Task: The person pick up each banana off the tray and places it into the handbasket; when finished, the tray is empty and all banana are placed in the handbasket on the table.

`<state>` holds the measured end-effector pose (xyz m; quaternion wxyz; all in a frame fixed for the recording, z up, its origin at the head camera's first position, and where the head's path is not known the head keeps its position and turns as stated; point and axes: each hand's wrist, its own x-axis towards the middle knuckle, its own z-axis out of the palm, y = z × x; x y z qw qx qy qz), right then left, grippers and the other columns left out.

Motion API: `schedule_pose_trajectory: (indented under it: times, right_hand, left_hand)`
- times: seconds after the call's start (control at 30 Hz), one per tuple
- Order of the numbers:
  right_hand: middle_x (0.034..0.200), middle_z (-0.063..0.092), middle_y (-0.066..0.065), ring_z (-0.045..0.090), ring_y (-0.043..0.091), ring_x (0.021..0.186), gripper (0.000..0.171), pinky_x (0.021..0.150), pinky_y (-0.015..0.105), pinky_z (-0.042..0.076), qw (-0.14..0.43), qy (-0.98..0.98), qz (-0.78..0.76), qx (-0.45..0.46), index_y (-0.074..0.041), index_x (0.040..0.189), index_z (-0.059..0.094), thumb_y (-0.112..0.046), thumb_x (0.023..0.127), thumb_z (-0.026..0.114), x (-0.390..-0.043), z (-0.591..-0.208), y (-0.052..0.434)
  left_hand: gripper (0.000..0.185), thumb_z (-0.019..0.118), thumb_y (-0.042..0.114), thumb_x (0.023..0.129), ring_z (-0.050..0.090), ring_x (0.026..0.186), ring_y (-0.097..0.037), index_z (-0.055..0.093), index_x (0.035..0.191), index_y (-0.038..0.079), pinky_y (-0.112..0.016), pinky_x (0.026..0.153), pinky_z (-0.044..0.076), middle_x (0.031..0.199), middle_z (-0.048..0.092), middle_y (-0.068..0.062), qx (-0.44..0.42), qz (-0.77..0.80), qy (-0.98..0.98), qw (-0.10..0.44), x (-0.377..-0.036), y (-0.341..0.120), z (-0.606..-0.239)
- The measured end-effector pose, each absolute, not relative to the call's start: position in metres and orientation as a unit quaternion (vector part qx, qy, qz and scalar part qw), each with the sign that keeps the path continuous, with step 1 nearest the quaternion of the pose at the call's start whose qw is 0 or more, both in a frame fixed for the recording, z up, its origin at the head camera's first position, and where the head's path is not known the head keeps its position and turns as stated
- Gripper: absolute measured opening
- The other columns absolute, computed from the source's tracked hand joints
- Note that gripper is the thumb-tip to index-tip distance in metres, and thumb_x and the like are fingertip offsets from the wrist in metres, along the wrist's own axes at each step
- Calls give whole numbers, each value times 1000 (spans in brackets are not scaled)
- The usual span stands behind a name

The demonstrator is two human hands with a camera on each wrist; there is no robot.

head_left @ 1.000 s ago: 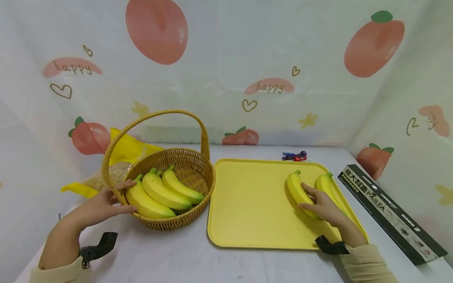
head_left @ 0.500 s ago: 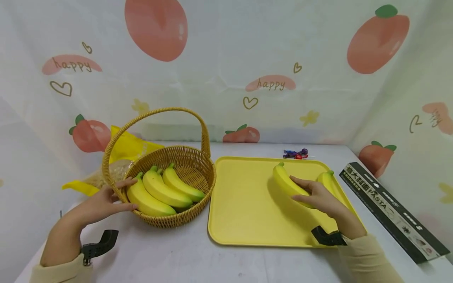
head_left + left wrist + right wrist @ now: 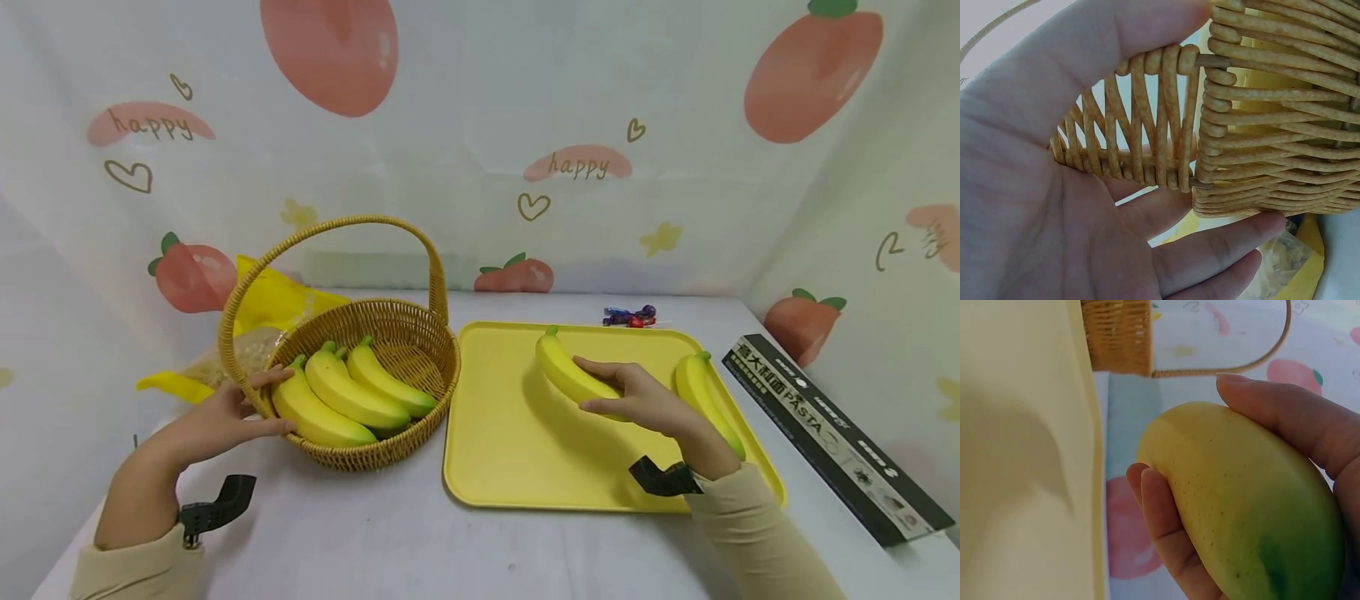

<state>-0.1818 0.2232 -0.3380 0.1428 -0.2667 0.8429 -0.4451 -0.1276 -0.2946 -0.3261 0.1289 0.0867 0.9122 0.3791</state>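
Note:
My right hand holds a yellow banana above the middle of the yellow tray, its shadow falling on the tray. In the right wrist view, thumb and fingers wrap round that banana, whose near end is greenish. Another banana lies along the tray's right side. To the left stands a woven basket with a tall hooped handle; several bananas lie in it side by side. My left hand grips the basket's left side, thumb and fingers round the handle base.
A yellow and clear bag of pale contents lies behind the basket. Wrapped lollipops sit beyond the tray's far edge. Right of the tray a long black pasta box lies at a slant. A printed cloth hangs behind the table.
My right hand has lifted the banana off the tray's right half and carried it left toward the basket. My left hand has kept its grip on the basket.

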Motion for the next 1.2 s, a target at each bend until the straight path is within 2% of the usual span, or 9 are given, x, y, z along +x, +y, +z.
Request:
schedule_pose_trajectory:
  times: [0.2,0.6,0.73,0.83,0.93,0.97,1.1,1.17,1.2]
  right_hand:
    - [133,51,20,53,6,81,67,69,18,45,139,844,-432,-288,-2,143,33,-19,86,66,-182,-327,208]
    - [146,39,12,50,2,101,68,81,15,42,129,836,-389,-364,-5,142,35,-24,86,67,-194,-308,166]
    - [136,51,13,48,4,81,66,74,19,40,126,836,-368,-388,-5,142,37,-23,85,68,-200,-303,150]
    - [112,61,15,42,8,68,66,67,21,38,134,831,-361,-403,-5,142,36,-21,86,67,-205,-299,137]
    - [118,59,15,43,8,67,66,65,22,38,150,823,-364,-408,-6,142,36,-20,86,67,-211,-295,126]
    - [107,61,14,42,9,65,65,63,22,38,159,820,-367,-409,-6,142,36,-19,86,67,-213,-294,123]
    - [90,60,8,41,9,62,64,59,21,37,174,811,-371,-418,-5,141,37,-19,86,66,-220,-293,110]
    - [75,49,4,41,9,61,63,58,21,37,178,808,-368,-424,-6,141,38,-19,86,66,-223,-293,104]
    - [78,50,4,41,8,62,63,59,21,37,180,806,-367,-427,-6,141,39,-20,86,67,-224,-293,100]
  left_hand:
    - [75,66,30,86,30,123,-61,27,146,8,-63,89,42,150,13,-30,82,378,912,134,-127,-294,-326]
    - [75,67,30,85,32,123,-60,29,146,8,-62,89,42,150,16,-30,84,375,915,124,-127,-296,-327]
    - [74,67,29,85,33,122,-60,30,145,7,-62,90,42,150,16,-31,89,378,914,120,-127,-296,-327]
    - [74,67,29,85,31,123,-61,29,145,7,-62,89,42,150,15,-31,88,380,912,123,-127,-296,-327]
    - [75,67,31,85,29,123,-61,28,146,9,-63,89,42,150,13,-30,78,376,914,129,-127,-295,-326]
    - [76,67,33,85,29,124,-61,27,146,10,-63,89,41,150,12,-30,73,371,916,132,-127,-294,-326]
    - [79,66,37,84,30,125,-59,25,147,12,-63,89,41,149,10,-32,60,358,921,139,-126,-293,-326]
    - [80,67,37,84,30,125,-59,25,147,12,-63,89,41,149,10,-33,59,358,921,140,-125,-292,-326]
    - [80,67,36,84,30,125,-59,25,147,12,-63,89,41,149,9,-33,59,359,921,140,-125,-292,-326]
